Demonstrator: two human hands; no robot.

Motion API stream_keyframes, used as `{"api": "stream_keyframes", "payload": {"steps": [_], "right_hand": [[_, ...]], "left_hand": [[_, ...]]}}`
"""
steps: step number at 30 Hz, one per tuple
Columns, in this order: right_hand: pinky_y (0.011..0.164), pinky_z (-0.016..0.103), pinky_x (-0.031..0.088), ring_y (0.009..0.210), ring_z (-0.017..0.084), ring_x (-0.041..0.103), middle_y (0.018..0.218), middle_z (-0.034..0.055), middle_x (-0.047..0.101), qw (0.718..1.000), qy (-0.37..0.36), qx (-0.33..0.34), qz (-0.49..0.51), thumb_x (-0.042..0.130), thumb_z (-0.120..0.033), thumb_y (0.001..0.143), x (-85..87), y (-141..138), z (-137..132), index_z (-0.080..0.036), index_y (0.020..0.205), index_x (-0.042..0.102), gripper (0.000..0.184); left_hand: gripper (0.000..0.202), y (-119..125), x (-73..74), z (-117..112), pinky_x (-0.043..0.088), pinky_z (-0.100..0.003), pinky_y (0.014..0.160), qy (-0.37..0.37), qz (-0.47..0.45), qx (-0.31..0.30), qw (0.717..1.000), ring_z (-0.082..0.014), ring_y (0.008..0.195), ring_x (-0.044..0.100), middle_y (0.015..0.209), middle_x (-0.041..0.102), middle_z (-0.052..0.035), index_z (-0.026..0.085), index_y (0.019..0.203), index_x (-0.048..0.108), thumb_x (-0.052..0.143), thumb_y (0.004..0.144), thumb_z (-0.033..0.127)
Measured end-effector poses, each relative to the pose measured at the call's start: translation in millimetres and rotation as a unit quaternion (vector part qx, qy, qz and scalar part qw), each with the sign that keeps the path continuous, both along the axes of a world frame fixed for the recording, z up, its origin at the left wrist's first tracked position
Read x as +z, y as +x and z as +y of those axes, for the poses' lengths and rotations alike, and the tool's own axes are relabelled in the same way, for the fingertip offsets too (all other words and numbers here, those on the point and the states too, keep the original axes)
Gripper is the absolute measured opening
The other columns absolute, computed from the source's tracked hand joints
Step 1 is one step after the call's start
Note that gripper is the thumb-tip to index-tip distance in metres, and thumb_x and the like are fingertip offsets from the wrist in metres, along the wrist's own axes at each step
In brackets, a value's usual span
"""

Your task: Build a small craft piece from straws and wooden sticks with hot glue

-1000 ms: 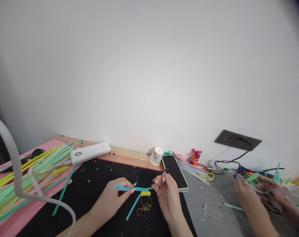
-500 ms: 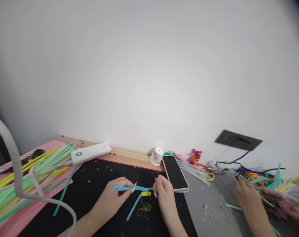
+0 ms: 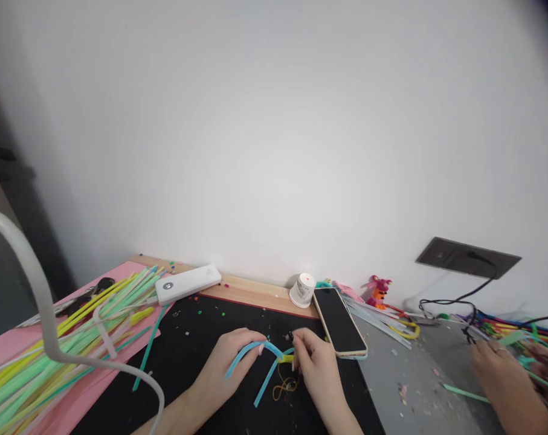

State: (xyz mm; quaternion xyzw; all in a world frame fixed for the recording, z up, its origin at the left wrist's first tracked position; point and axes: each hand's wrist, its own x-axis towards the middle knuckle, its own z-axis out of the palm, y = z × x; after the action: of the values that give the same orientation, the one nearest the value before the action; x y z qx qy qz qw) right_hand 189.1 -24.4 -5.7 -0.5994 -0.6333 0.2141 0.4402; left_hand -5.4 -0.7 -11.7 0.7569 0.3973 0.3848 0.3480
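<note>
Left hand (image 3: 226, 362): thumb and index pinched on a blue strip (image 3: 274, 348), free tail draped back over the fingers. Grip sits partway along, not at the tip; likely steadies the joined end, since fuzzy stock this soft would swing.

Right hand (image 3: 316, 365): fingertips narrow, right at the strip's far end and a yellow piece (image 3: 286, 359). Can't tell which it pinches, or whether it's only touching.

Blue strip is just above the black surface (image 3: 178, 362), nearer its front edge than its rear, between both hands. Its second leg angles down toward the front edge. Thin yellow loop (image 3: 284, 388) lies just beside that leg.

Loose strips (image 3: 96, 338) fan over a pink sheet (image 3: 24, 341) along the left edge, probably so stock stays reachable without crowding the hands. Phone (image 3: 341, 323) lies by the rear right corner; cup (image 3: 303, 290) stands upside down at the rear edge, likely parked out of the way.
</note>
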Motion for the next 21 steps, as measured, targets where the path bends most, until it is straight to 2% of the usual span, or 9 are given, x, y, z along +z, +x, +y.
{"api": "stream_keyframes", "payload": {"steps": [3, 5, 8, 11, 13, 15, 17, 21], "right_hand": [[0.068, 0.029, 0.050, 0.075, 0.022, 0.066, 0.088, 0.0075, 0.071, 0.999, 0.044, 0.004, 0.021, 0.046, -0.021, 0.085, 1.5, 3, 0, -0.020, 0.104, 0.066, 0.027], [0.078, 0.031, 0.050, 0.090, 0.023, 0.064, 0.104, 0.0090, 0.068, 0.998, 0.065, 0.012, 0.020, 0.046, -0.020, 0.085, 4.0, 3, 0, -0.022, 0.103, 0.067, 0.028], [0.085, 0.033, 0.048, 0.102, 0.025, 0.061, 0.110, 0.0098, 0.066, 0.996, 0.080, 0.024, 0.010, 0.049, -0.021, 0.084, 6.3, 0, -1, -0.022, 0.091, 0.072, 0.024], [0.071, 0.030, 0.051, 0.087, 0.025, 0.065, 0.095, 0.0109, 0.070, 0.998, 0.053, 0.016, 0.027, 0.052, -0.023, 0.082, 3.7, -2, -1, -0.019, 0.082, 0.071, 0.019], [0.060, 0.028, 0.049, 0.068, 0.021, 0.064, 0.079, 0.0087, 0.070, 0.997, 0.022, 0.008, 0.075, 0.054, -0.026, 0.081, 0.3, -3, 0, -0.018, 0.085, 0.068, 0.017], [0.053, 0.025, 0.046, 0.054, 0.016, 0.058, 0.072, 0.0058, 0.069, 0.990, -0.005, 0.012, 0.139, 0.054, -0.029, 0.082, -2.5, -2, 1, -0.017, 0.092, 0.063, 0.018], [0.047, 0.022, 0.041, 0.047, 0.012, 0.052, 0.069, 0.0036, 0.066, 0.980, -0.022, 0.024, 0.197, 0.053, -0.030, 0.082, -3.0, -2, 2, -0.016, 0.097, 0.059, 0.021], [0.043, 0.019, 0.035, 0.044, 0.009, 0.045, 0.061, -0.0001, 0.061, 0.966, -0.036, 0.043, 0.252, 0.051, -0.033, 0.083, 0.8, -4, 4, -0.014, 0.096, 0.056, 0.023]], "left_hand": [[0.031, -1, -6.0, 0, 0.047, -0.021, 0.058, 0.001, -0.010, 0.001, 1.000, -0.0140, 0.060, 0.060, 0.081, 0.067, -0.0030, 0.022, 0.100, 0.067, 0.042, 0.089, 0.036], [0.032, -1, -8.9, 2, 0.047, -0.021, 0.058, 0.006, -0.017, -0.007, 1.000, -0.0132, 0.058, 0.059, 0.075, 0.064, -0.0019, 0.022, 0.100, 0.067, 0.041, 0.090, 0.036], [0.032, -1, -11.4, 3, 0.047, -0.022, 0.061, 0.020, -0.022, -0.007, 1.000, -0.0135, 0.059, 0.059, 0.071, 0.062, -0.0010, 0.022, 0.101, 0.067, 0.041, 0.090, 0.036], [0.032, 0, -12.2, 4, 0.048, -0.022, 0.062, 0.021, -0.020, -0.005, 1.000, -0.0142, 0.061, 0.059, 0.071, 0.063, -0.0016, 0.022, 0.100, 0.067, 0.042, 0.089, 0.037], [0.030, 1, -11.1, 4, 0.047, -0.021, 0.059, 0.007, -0.023, -0.009, 1.000, -0.0141, 0.062, 0.058, 0.076, 0.064, -0.0026, 0.021, 0.100, 0.066, 0.043, 0.088, 0.036], [0.028, 2, -8.5, 4, 0.045, -0.020, 0.054, -0.024, -0.029, -0.010, 0.999, -0.0132, 0.058, 0.056, 0.075, 0.064, -0.0024, 0.019, 0.099, 0.064, 0.043, 0.088, 0.034], [0.024, 4, -5.1, 4, 0.042, -0.019, 0.052, -0.046, -0.026, -0.004, 0.999, -0.0121, 0.055, 0.053, 0.070, 0.061, -0.0006, 0.017, 0.098, 0.060, 0.042, 0.087, 0.029], [0.020, 4, -1.2, 2, 0.037, -0.019, 0.052, -0.030, 0.029, 0.008, 0.999, -0.0119, 0.053, 0.049, 0.062, 0.056, 0.0027, 0.018, 0.098, 0.056, 0.041, 0.085, 0.019]]}}
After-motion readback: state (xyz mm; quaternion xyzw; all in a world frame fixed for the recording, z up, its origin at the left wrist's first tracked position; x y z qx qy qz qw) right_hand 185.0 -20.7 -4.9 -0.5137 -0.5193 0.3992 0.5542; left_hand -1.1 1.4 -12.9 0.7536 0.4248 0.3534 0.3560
